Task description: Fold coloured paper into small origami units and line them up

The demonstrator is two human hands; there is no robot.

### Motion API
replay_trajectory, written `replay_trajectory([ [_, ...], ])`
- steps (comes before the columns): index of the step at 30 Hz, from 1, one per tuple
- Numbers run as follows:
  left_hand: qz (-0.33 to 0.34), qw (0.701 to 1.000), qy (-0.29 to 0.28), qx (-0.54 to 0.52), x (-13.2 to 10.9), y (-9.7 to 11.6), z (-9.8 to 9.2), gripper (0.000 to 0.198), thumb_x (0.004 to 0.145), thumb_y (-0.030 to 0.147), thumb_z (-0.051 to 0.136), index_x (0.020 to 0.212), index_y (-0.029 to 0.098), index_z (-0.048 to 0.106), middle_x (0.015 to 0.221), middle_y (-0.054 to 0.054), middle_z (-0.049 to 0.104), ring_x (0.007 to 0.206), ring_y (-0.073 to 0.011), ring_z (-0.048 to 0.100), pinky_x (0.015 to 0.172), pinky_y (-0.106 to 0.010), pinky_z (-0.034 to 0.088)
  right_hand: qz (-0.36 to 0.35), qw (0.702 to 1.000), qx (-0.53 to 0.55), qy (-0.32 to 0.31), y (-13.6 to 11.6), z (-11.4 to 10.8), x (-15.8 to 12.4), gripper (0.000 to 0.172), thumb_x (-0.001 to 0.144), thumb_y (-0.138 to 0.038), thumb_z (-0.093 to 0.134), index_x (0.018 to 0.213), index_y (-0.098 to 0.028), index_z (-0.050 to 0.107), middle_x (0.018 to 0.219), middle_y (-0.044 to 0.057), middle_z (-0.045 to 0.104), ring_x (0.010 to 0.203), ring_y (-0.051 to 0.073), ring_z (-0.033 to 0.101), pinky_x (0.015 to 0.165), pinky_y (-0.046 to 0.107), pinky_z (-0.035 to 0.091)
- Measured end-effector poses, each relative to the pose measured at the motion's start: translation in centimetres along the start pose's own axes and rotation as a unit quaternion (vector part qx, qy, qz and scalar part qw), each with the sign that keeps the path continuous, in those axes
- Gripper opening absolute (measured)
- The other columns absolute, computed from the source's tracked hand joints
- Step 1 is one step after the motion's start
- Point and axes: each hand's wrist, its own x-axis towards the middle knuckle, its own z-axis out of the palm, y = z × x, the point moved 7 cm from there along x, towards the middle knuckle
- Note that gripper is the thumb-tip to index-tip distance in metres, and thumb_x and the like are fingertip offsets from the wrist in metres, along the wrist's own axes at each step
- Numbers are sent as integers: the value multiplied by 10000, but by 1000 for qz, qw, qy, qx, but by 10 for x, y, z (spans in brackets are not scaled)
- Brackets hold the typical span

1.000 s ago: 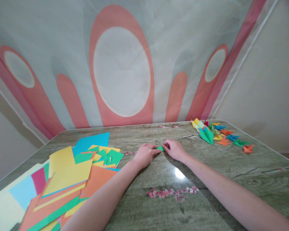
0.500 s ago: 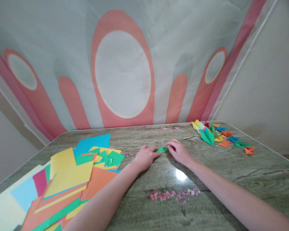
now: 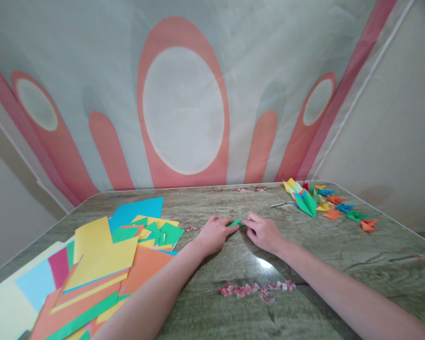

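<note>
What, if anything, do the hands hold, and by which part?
A green paper, pinched or pressed at both ends: left hand at the left, right hand at the right.

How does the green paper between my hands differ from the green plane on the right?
The green paper shows as a small, narrow strip; the green plane looks larger and pointed. The left hand and right hand touch the green paper; neither touches the green plane. Both are green paper.
</note>
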Motion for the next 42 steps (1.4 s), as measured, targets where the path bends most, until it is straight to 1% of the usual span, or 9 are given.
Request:
replay_trajectory([
  [5,-4,1000,-8,2,0,0,1,477,804,96,418,1241,285,451,1286,-56,483,1133,-186,468,923,-343,308,-29,997,-44,-49,-3,2,0,295,841,-177,414,1032,-237,631,920,52,575,835,164,546,701,249,394],
  [9,-13,1000,-16,-4,-1,-1,2,501,801,96,413,1263,289,427,1301,-41,477,1149,-170,460,933,-328,310,-37,992,-92,-79,-9,1,0,309,874,-210,372,1067,-227,613,930,54,566,855,173,544,688,257,392],
  [12,-16,1000,-19,-11,-1,-1,2,486,795,93,408,1243,276,450,1309,-32,477,1167,-156,450,959,-325,295,-38,989,-109,-96,-11,0,0,315,882,-217,362,1088,-229,600,923,53,561,851,174,546,673,260,387],
  [18,-18,999,-26,-15,0,-3,3,452,804,115,406,1225,264,478,1319,-25,474,1191,-147,435,990,-322,280,-27,987,-113,-114,-11,0,0,312,866,-207,387,1100,-234,591,934,51,556,873,179,549,668,262,380],
  [25,-16,999,-26,-12,0,-3,5,438,816,135,404,1226,269,478,1328,-25,464,1204,-148,426,1005,-330,273,-22,988,-106,-112,-14,-2,0,328,860,-188,393,1141,-231,558,957,55,554,892,177,549,682,256,376],
  [32,-15,999,-30,-1,0,-3,6,472,809,125,401,1257,266,443,1342,-34,447,1210,-158,420,1001,-351,282,-18,983,-134,-127,-20,-1,-1,329,904,-197,323,1143,-219,548,967,76,552,879,183,552,649,259,372],
  [35,-21,999,-36,4,0,-3,7,461,806,121,401,1240,265,460,1339,-39,450,1205,-165,424,1005,-369,276,-9,979,-147,-140,-17,-4,0,317,900,-196,329,1093,-218,580,946,79,563,862,191,559,648,264,372],
  [38,-22,999,-42,6,0,-2,7,473,801,113,399,1246,262,455,1347,-41,440,1209,-167,419,1011,-379,271,13,973,-163,-162,-6,-7,1,310,887,-175,344,1032,-213,615,926,87,577,847,200,566,657,269,371],
  [42,-21,999,-41,5,-1,-2,6,472,807,113,390,1249,265,452,1350,-40,436,1209,-166,418,1013,-380,273,19,970,-163,-178,5,-8,0,322,866,-158,371,1057,-241,617,907,79,584,829,206,572,642,274,369],
])
